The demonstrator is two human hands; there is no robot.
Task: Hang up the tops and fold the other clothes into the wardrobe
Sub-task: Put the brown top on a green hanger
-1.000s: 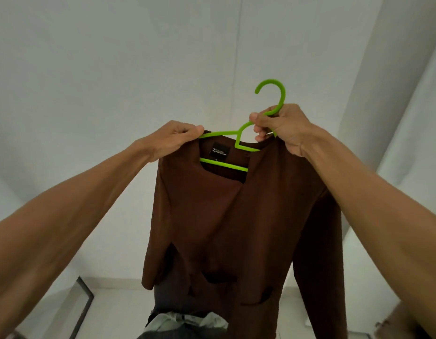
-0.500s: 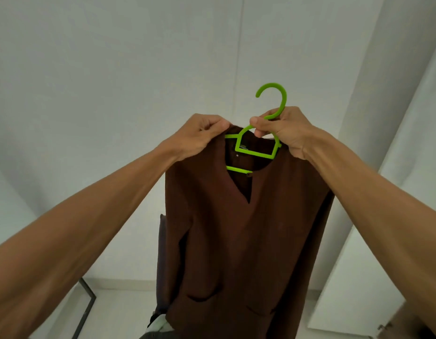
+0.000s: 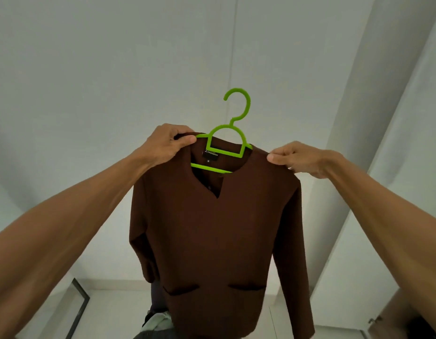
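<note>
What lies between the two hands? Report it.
Head view: between the left hand and right hand sit the loop of the lime-green plastic hanger and the neckline of the brown long-sleeved top.

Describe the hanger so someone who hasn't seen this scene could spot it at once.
Against the pale wall, a brown top is held up mid-frame, the left hand and right hand each pinching a shoulder. The hanger sits in its neckline, hook poking up above the collar. It is the only lime-green thing in view, bright against the dark fabric.
</note>
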